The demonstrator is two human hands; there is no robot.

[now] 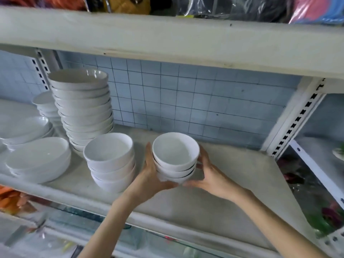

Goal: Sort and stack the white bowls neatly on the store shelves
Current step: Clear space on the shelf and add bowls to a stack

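A small stack of three white bowls (pixel 175 159) is held between both hands just above the grey shelf board (pixel 214 192). My left hand (pixel 151 175) cups its left side and base, thumb up along the wall. My right hand (pixel 208 172) grips the right side, fingers curled behind the rim. To the left stands another stack of three white bowls (pixel 110 161). Behind that rises a tall stack of several wider white bowls (pixel 83 107).
Shallow oval white dishes (pixel 39 161) and plates (pixel 24 129) fill the shelf's left end, with a low bowl stack (pixel 45 105) behind. A blue tiled wall (pixel 195 103) backs the shelf. A slotted upright (pixel 297 116) bounds the right. The upper shelf (pixel 167 40) overhangs closely.
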